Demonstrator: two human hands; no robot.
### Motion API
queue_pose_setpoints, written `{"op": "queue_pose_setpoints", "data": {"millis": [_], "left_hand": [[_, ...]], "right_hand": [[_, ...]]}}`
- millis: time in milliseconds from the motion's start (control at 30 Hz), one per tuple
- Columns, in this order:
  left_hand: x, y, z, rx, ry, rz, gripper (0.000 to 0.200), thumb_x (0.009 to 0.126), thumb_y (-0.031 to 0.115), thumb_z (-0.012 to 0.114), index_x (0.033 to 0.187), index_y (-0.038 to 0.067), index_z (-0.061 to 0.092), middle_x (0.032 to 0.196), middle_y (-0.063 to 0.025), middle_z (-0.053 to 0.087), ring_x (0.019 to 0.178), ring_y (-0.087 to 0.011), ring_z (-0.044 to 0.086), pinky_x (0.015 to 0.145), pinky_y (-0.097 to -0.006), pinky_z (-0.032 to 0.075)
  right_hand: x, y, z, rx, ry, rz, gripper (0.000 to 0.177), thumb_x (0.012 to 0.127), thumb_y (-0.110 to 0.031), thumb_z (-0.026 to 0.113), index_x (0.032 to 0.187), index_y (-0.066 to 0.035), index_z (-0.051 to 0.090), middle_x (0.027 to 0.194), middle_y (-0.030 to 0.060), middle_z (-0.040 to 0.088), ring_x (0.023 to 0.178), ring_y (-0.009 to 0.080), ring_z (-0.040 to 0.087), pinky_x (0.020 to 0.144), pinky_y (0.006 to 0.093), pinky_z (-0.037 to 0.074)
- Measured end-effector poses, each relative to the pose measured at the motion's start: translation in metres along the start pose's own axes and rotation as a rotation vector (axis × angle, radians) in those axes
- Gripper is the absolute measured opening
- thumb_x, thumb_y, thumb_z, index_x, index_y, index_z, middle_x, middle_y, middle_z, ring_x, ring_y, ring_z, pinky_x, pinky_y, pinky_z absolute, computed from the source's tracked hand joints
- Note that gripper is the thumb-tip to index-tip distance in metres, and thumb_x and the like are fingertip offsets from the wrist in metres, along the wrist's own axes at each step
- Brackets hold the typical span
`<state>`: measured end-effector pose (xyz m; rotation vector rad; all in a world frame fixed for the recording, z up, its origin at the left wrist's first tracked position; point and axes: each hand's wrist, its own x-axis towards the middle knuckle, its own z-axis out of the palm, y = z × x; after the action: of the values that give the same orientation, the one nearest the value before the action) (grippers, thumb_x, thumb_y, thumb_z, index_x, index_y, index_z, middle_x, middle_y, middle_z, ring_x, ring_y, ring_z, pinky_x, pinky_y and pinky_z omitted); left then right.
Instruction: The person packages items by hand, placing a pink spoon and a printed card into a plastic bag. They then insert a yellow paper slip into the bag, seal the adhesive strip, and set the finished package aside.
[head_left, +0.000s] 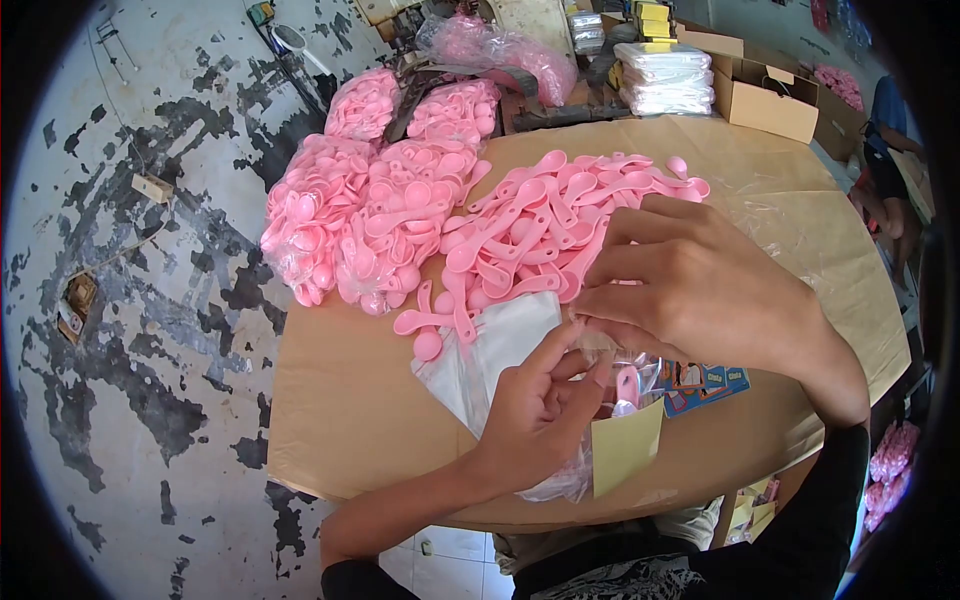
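Note:
Both hands meet at the top of a small clear plastic bag (648,372) near the table's front edge. My left hand (545,410) is closed, with thumb and fingers pinching the bag's upper part. From above, my right hand (690,275) reaches down with bent fingers and pinches the bag's top edge. A pink spoon (627,388) shows through the plastic. Just below it hangs a pale yellow card (627,447). A blue printed card (708,388) lies right of the bag. Left of the hands, a stack of flat clear bags (495,345) rests under loose pink spoons (455,310).
A large heap of pink spoons (540,225) covers the table's middle. Filled bags of pink spoons (330,205) stand at the left edge. Stacked clear packets (665,80) and an open cardboard box (770,100) are at the back. Another person's legs (890,180) show at far right.

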<state>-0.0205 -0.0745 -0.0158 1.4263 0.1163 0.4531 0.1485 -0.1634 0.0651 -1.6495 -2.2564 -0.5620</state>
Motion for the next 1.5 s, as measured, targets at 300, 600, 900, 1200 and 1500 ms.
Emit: {"op": "queue_pose_setpoints", "data": {"millis": [300, 600, 900, 1200, 1500], "left_hand": [[0.002, -0.011, -0.012, 0.236, -0.071, -0.015, 0.044, 0.099, 0.009, 0.046, 0.141, 0.0, 0.033, 0.096, -0.0081, 0.065, 0.075, -0.0034, 0.058, 0.062, -0.0189, 0.047], [0.008, -0.007, -0.008, -0.158, 0.048, -0.113, 0.036, 0.102, 0.015, 0.043, 0.136, 0.005, 0.039, 0.094, -0.004, 0.063, 0.072, -0.0082, 0.061, 0.059, -0.0221, 0.047], [0.013, -0.011, -0.005, -0.283, 0.053, -0.252, 0.032, 0.101, 0.017, 0.046, 0.13, 0.004, 0.045, 0.1, -0.0083, 0.065, 0.084, -0.0107, 0.064, 0.068, -0.0235, 0.051], [0.008, 0.007, -0.011, -0.134, 0.054, -0.124, 0.034, 0.102, 0.02, 0.043, 0.128, -0.001, 0.05, 0.11, -0.0127, 0.064, 0.097, -0.0193, 0.066, 0.082, -0.0292, 0.053], [0.007, 0.004, -0.009, -0.138, -0.017, -0.217, 0.04, 0.103, 0.026, 0.037, 0.131, -0.001, 0.046, 0.109, -0.015, 0.064, 0.098, -0.0197, 0.066, 0.08, -0.0294, 0.054]], "right_hand": [[0.002, 0.01, 0.02, 0.035, 0.141, -0.064, 0.014, 0.061, -0.013, 0.064, 0.064, -0.004, 0.054, 0.065, 0.0061, 0.056, 0.072, 0.0217, 0.058, 0.06, 0.0357, 0.05], [-0.011, 0.051, -0.03, 0.513, 0.518, 0.274, 0.008, 0.08, -0.009, 0.055, 0.078, -0.002, 0.051, 0.07, -0.0002, 0.051, 0.064, 0.0104, 0.048, 0.059, 0.0243, 0.04], [-0.191, 0.168, 0.021, -0.074, -0.071, 0.613, 0.017, 0.083, -0.008, 0.061, 0.098, -0.004, 0.067, 0.079, 0.0074, 0.065, 0.065, 0.0143, 0.057, 0.063, 0.0255, 0.045], [-0.116, 0.061, -0.012, 0.186, 0.443, 0.739, 0.019, 0.085, 0.0, 0.058, 0.103, -0.002, 0.066, 0.08, 0.0079, 0.068, 0.073, 0.0168, 0.064, 0.073, 0.0297, 0.049], [-0.171, 0.11, -0.028, 0.495, -0.424, 1.031, 0.02, 0.089, -0.017, 0.056, 0.093, -0.002, 0.068, 0.073, 0.0047, 0.066, 0.061, 0.0122, 0.058, 0.059, 0.026, 0.046]]}}
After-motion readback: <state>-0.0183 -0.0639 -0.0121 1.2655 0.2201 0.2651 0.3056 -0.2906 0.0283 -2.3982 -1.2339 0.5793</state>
